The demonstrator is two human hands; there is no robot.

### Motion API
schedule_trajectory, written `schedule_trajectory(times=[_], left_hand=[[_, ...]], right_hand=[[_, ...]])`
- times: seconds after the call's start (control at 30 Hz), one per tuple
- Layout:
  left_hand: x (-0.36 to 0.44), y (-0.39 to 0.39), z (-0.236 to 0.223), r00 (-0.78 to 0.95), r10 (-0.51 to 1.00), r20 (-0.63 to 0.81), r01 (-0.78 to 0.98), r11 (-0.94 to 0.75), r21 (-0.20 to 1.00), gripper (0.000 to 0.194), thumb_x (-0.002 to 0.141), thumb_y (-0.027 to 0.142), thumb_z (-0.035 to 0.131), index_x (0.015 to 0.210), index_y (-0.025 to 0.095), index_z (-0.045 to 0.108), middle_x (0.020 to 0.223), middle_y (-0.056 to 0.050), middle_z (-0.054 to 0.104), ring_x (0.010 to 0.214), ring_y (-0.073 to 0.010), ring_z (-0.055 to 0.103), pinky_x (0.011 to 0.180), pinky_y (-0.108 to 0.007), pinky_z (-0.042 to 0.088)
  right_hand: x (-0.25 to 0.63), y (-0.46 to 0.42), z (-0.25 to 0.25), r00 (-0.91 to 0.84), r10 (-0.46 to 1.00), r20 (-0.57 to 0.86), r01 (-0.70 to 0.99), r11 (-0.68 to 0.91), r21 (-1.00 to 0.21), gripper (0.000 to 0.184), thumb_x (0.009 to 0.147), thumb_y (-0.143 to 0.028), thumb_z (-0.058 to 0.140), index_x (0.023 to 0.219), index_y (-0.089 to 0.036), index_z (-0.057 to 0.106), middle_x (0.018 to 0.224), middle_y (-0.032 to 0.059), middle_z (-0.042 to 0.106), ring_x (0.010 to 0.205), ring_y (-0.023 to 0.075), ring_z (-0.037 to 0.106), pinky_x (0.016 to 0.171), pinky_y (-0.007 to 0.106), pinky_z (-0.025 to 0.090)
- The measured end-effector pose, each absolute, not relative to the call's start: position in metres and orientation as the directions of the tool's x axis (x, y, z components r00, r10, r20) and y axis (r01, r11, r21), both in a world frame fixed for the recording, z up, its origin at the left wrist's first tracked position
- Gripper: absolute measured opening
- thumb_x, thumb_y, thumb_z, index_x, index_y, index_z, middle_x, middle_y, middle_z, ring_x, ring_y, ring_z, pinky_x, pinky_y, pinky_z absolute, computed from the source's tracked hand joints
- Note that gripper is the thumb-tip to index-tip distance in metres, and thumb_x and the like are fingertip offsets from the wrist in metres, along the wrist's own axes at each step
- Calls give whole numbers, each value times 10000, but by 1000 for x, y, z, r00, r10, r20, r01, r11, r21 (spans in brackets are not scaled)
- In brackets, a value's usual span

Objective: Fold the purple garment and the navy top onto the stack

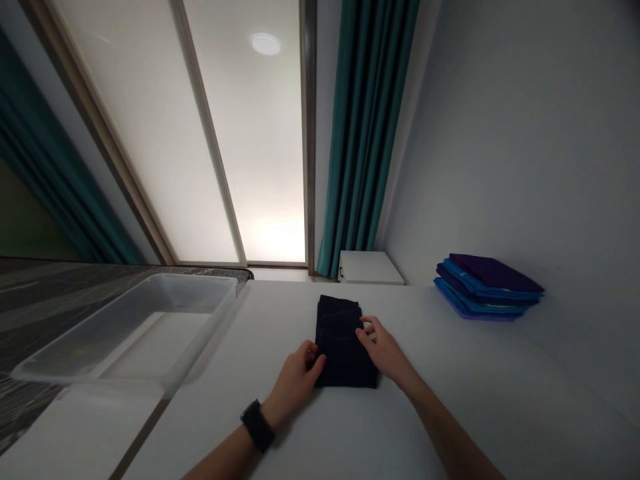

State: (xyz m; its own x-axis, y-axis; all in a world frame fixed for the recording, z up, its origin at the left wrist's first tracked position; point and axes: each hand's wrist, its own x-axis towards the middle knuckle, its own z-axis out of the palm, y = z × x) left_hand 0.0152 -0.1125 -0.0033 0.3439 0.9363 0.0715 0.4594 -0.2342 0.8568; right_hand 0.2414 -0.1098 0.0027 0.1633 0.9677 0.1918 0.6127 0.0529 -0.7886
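Observation:
A dark navy folded garment (pixel 345 350) lies on the white table in front of me, in narrow layers with its long side pointing away. My left hand (pixel 297 375) grips its left edge, thumb on top and fingers curled at the side. At the opposite edge, my right hand (pixel 383 347) pinches the cloth between thumb and bent fingers. The fingertips of both hands are partly hidden by the fabric. What kind of garment it is cannot be made out.
A clear plastic bin (pixel 200 333) stands at the left. On the right, by the wall, sits a stack of folded blue and purple cloths (pixel 487 290). Beyond the far edge of the white table (pixel 260 320) are a white cabinet (pixel 370 267) and teal curtains (pixel 367 133).

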Motion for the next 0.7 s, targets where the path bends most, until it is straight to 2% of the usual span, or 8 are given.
schedule_trajectory(times=[0.1, 0.27, 0.37, 0.43, 0.5, 0.57, 0.7], left_hand=[[15, -116, -1, 333, 940, 76, 470, -235, 851, 191, 877, 361, 469, 762, 212, 439, 672, 23, 554, 617, -144, 505, 578, -243, 355], [10, -125, 4, 349, 936, 55, 506, -237, 829, 206, 877, 375, 461, 758, 208, 470, 640, 26, 542, 609, -151, 497, 616, -264, 369], [7, -128, 3, 334, 939, 85, 507, -255, 824, 236, 900, 400, 463, 1003, 198, 528, 680, 28, 591, 625, -162, 536, 721, -307, 402], [6, -129, 1, 335, 933, 130, 516, -298, 803, 364, 917, 395, 454, 1224, 200, 464, 691, 37, 604, 619, -165, 550, 787, -335, 406], [6, -128, 0, 354, 919, 175, 533, -352, 769, 412, 932, 367, 429, 1311, 207, 424, 681, 40, 591, 606, -166, 554, 790, -335, 409], [6, -125, -1, 374, 908, 188, 559, -382, 735, 357, 943, 340, 397, 1266, 218, 488, 667, 31, 581, 612, -173, 564, 746, -317, 413], [11, -117, 4, 394, 909, 139, 633, -378, 675, 259, 946, 282, 386, 1022, 232, 628, 640, 12, 608, 623, -187, 594, 681, -292, 405]], right_hand=[[238, -119, -2, 125, 949, 288, 613, 155, -775, 409, 831, -299, 519, 1233, -226, 511, 1035, 52, 608, 991, 211, 604, 901, 389, 475], [220, -133, -7, -10, 933, 361, 642, 283, -713, 368, 839, -90, 412, 1142, -224, 572, 1096, 67, 567, 1047, 192, 587, 975, 389, 461], [215, -138, -4, -60, 925, 374, 667, 316, -675, 370, 869, -59, 371, 1128, -214, 584, 1087, 76, 546, 1006, 187, 598, 948, 380, 482], [214, -137, 1, -86, 917, 390, 680, 340, -650, 394, 870, -36, 353, 1127, -216, 591, 1085, 72, 537, 974, 177, 603, 924, 367, 496], [214, -132, 5, -103, 907, 409, 693, 360, -624, 425, 865, -16, 343, 1140, -222, 594, 1093, 69, 529, 956, 169, 604, 904, 357, 504], [213, -124, 5, -110, 907, 408, 715, 357, -601, 453, 855, 4, 337, 1152, -217, 598, 1104, 72, 522, 949, 163, 604, 894, 346, 505], [212, -108, -4, -103, 940, 324, 777, 279, -564, 470, 812, 47, 346, 1099, -196, 627, 1063, 71, 533, 947, 163, 607, 896, 320, 493]])
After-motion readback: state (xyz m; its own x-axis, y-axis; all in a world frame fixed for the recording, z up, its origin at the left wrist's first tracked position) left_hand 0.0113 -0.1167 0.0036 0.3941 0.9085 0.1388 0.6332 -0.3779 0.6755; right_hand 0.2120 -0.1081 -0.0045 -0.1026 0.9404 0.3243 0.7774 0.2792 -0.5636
